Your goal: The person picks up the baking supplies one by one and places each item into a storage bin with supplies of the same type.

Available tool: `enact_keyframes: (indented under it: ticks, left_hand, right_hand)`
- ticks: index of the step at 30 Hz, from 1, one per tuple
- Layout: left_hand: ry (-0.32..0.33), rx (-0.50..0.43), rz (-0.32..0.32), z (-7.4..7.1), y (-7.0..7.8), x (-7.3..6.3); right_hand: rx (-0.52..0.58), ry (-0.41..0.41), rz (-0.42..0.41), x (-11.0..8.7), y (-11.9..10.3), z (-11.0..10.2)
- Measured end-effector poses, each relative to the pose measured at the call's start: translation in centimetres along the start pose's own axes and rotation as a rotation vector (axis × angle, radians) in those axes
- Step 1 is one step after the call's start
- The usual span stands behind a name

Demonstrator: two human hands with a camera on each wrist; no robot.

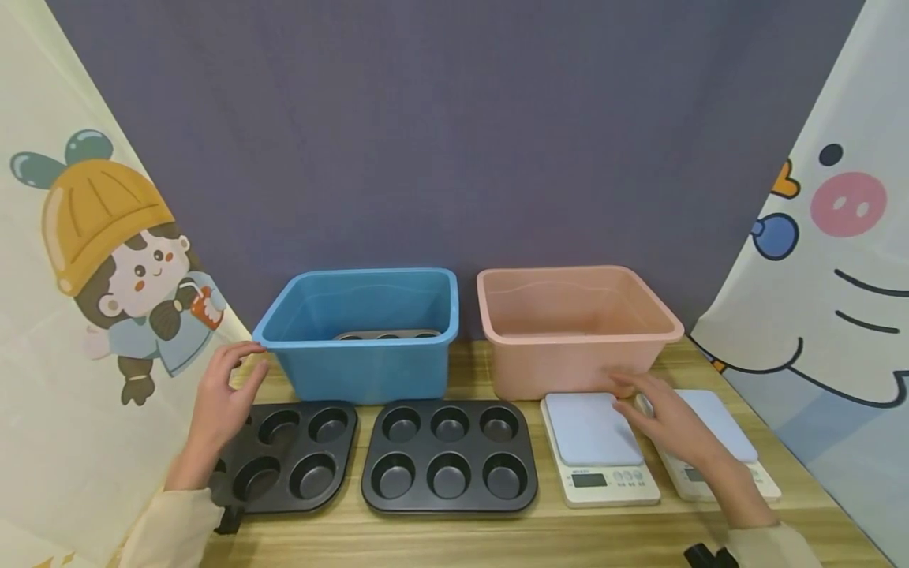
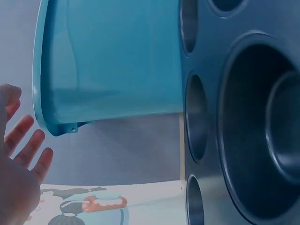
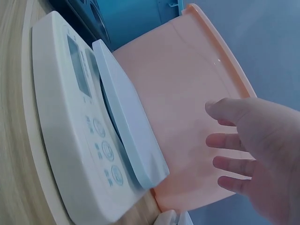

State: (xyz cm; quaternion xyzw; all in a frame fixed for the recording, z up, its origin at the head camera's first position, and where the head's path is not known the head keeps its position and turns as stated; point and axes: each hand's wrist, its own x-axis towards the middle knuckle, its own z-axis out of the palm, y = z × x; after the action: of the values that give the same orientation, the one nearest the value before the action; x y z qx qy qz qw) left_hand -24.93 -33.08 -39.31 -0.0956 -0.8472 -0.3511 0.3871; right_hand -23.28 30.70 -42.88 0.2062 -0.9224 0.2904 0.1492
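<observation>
My left hand [image 1: 222,406] is held over the left muffin pan [image 1: 294,451], its fingertips near the front left corner of the blue bin [image 1: 369,375]. Its fingers are spread and loosely bent, and the left wrist view shows them apart from the bin's rim. Inside that bin lies another muffin pan [image 1: 387,334], only partly showing. My right hand [image 1: 671,422] hovers between a white kitchen scale [image 1: 592,430] and a second scale [image 1: 717,422], in front of the pink bin [image 1: 568,367]. Nothing is in its relaxed fingers, as the right wrist view shows.
A second dark six-cup muffin pan [image 1: 449,450] lies on the wooden table [image 1: 426,544] before the blue bin. Behind the bins hangs a grey cloth [image 1: 454,142]. Printed cartoon panels close in the left and right sides.
</observation>
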Motion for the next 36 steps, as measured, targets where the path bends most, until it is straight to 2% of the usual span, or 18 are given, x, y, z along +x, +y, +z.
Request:
enact_keyframes:
  ticks: [11,13,19,27,32,36]
  left_hand:
    - [0.032,-0.084,-0.192,1.1,0.0,1.7]
    - [0.01,-0.086,-0.234,1.2,0.1,2.0]
    - [-0.115,-0.113,-0.344,1.7,0.0,2.9]
    - [-0.204,-0.184,-0.48,2.5,-0.6,3.5]
    - [-0.166,-0.262,-0.518,3.4,-1.2,3.2]
    - [-0.142,-0.271,-0.539,3.8,-1.4,3.1]
  right_hand:
    - [0.008,-0.013,-0.001,0.4,-0.8,0.9]
    - [0.007,-0.013,-0.003,0.5,-0.9,1.0]
    - [0.02,-0.027,-0.003,0.6,-1.1,1.4]
    - [0.001,-0.016,-0.071,1.2,-1.2,1.9]
    - [-0.002,-0.013,-0.068,1.5,-1.4,2.0]
    - [0.049,-0.024,-0.053,1.7,-1.6,2.3]
